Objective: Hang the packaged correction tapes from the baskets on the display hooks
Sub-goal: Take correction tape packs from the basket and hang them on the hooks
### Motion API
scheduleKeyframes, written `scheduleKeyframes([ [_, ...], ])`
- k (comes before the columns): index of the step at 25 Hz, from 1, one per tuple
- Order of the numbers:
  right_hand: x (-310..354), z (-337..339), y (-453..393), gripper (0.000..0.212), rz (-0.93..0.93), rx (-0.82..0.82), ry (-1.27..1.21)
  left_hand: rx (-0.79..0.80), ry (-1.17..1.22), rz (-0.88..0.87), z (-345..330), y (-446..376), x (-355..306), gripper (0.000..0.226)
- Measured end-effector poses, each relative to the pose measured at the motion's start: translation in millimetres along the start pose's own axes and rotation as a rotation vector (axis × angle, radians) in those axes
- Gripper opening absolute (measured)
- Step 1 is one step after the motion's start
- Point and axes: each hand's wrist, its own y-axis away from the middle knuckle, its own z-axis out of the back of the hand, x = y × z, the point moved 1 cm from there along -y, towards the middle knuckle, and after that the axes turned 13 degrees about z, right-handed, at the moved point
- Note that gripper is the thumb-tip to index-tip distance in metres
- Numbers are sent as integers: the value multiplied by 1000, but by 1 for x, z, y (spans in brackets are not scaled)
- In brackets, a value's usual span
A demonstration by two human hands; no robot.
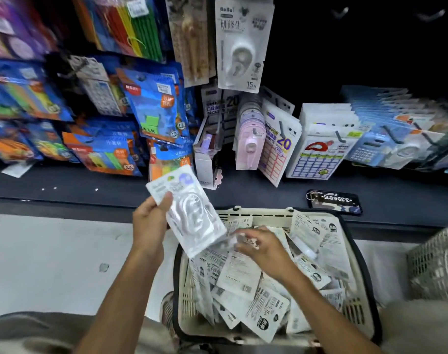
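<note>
Both hands apart: left hand (149, 223) grips one tape pack (189, 215) above basket (253, 216) far-left corner, right hand (262, 245) blurred over packs, grip unclear.

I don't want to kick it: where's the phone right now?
The phone lies flat on the dark shelf ledge, right of centre, just behind the basket's far rim.

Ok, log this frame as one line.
left hand holds correction tape pack | right hand reaching into basket, blurred, grasp unclear | hook bare
</note>
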Motion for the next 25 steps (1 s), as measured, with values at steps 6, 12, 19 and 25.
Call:
scheduleKeyframes([
  [6,19,58,-6,14,-220,-247,-658,53,-4,19,-11,-11,6,17],
  [12,32,-5,-35,16,-410,-403,-540,351,-130,406,-37,-5,46,58],
  [19,18,-9,-37,15,-538,-522,-641,377,-207,463,-40,-13,64,72],
  [25,10,33,-34,39,-394,-281,-450,477,-515,294,-45,-19,40,32],
])
